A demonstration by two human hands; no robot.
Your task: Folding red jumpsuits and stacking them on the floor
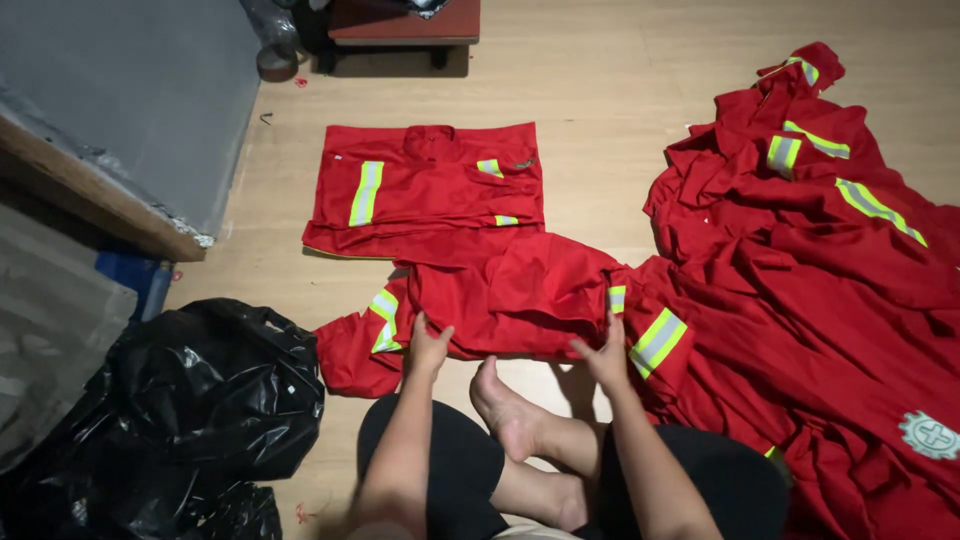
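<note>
I sit cross-legged on a wooden floor with a red work garment [520,290] with yellow-and-grey reflective strips spread in front of me. My left hand [427,347] presses on its near left edge beside a sleeve strip. On the near right edge rests my right hand [607,352], fingers flat on the cloth next to a reflective cuff. Beyond it lies a neatly folded red garment [425,190].
A big heap of the same red garments [820,280] covers the floor to my right. A black plastic bag [190,400] sits at my left. A grey mattress on a wooden frame [120,120] is at the upper left, a dark red stool [400,25] at the top.
</note>
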